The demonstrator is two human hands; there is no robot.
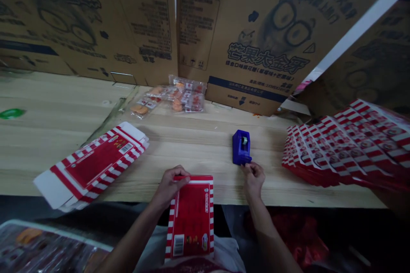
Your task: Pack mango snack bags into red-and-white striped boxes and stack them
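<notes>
A red box with white striped edges (192, 217) stands upright near my body, at the table's front edge, its barcode side facing up toward me. My left hand (172, 185) grips its far left corner, thumb on top. To the right, a blue tape dispenser (241, 147) with a small roll of tape (244, 140) sits on the table. My right hand (254, 177) is closed in a pinch at the dispenser's near cutting end, on the end of the tape; the strip itself is too fine to make out.
Flattened striped boxes (96, 162) lie stacked at left, and finished-looking striped boxes (349, 145) are piled at right. Clear packets of candy (188, 96) lie at the back against cardboard cartons (256, 30). A tray of packets (48, 247) sits lower left; a green item (12, 113) lies far left.
</notes>
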